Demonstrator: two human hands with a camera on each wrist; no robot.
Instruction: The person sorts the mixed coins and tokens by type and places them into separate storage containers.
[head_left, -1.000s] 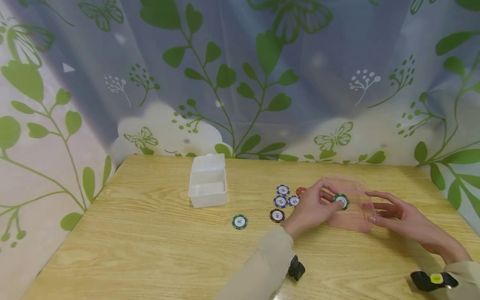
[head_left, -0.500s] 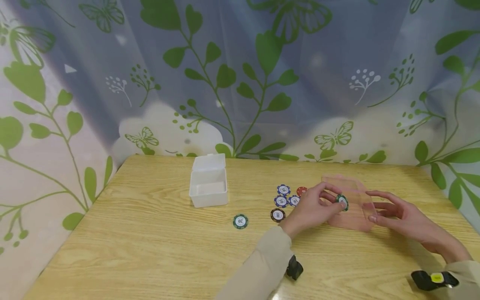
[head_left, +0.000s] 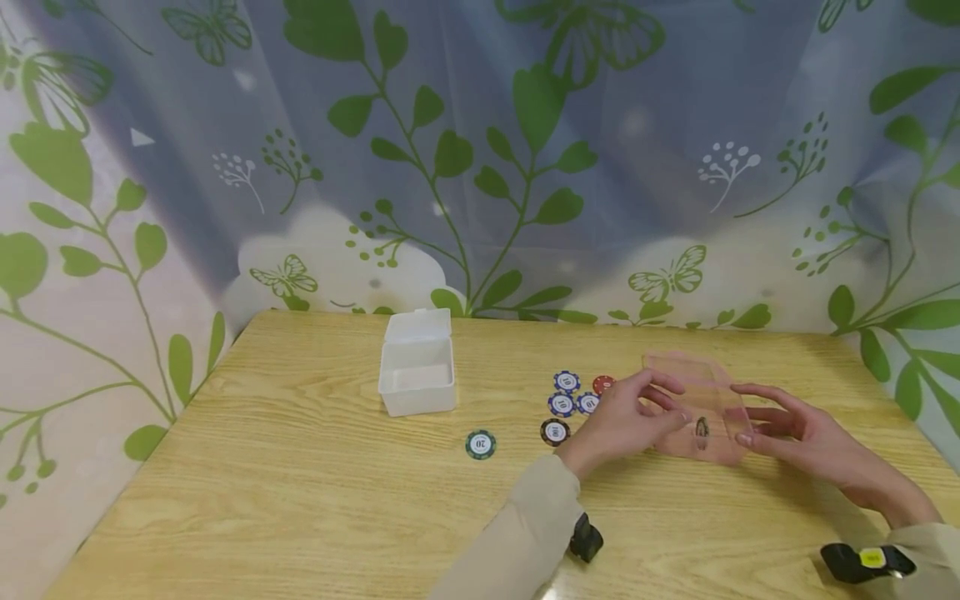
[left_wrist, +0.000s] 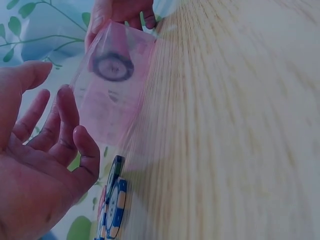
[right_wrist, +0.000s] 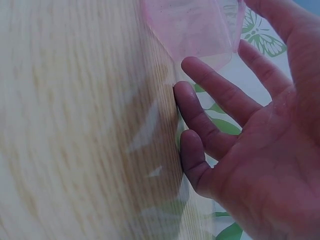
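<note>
A translucent pink box [head_left: 686, 379] rests on the table at the right. One dark green poker chip [head_left: 702, 427] is inside it, seen nearly edge-on in the head view; in the left wrist view the chip [left_wrist: 114, 66] appears as a blurred dark ring through the pink wall. My left hand [head_left: 626, 412] hovers at the box's left side, fingers loosely bent and holding nothing. At the box's right end my right hand [head_left: 813, 442] holds it between thumb and forefinger, the other fingers [right_wrist: 210, 125] spread loosely beside it.
Blue chips [head_left: 561, 404], a red chip [head_left: 603, 384] and a black chip [head_left: 555, 432] lie left of my left hand. A green chip [head_left: 481, 444] lies farther left. Behind it stands a white box [head_left: 417, 400] with its lid raised. A patterned curtain [head_left: 480, 167] borders the table's back.
My left thumb and fingers have let go of the green chip, which has dropped into the pink box. The right hand and the pink box have stayed in place.
</note>
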